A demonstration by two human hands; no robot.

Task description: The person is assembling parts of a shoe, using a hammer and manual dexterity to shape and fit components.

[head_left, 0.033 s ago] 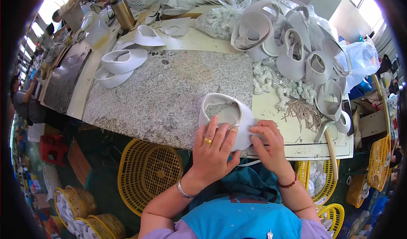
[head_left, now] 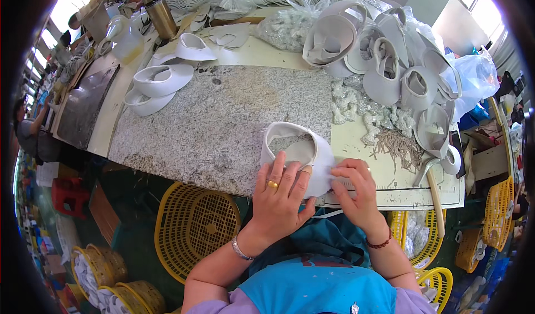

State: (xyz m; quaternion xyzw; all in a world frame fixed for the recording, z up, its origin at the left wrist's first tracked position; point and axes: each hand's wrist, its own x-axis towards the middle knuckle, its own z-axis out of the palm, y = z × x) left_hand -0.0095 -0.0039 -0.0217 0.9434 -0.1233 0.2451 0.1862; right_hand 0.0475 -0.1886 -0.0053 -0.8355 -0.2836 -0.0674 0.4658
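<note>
Lying with spread fingers, the left hand (head_left: 281, 196) covers part of a white curved piece (head_left: 321, 168) at the front edge of the grey slab (head_left: 214, 116); the right hand (head_left: 354, 194), loosely bent, is at its side, grip unclear. Shape is already formed, handling seems unfinished; whether similar pieces (head_left: 177, 80) beyond are done, I cannot tell.

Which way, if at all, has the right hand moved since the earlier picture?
Yes: the right hand sits slightly farther right, a little nearer the unmoved wooden handle.
</note>
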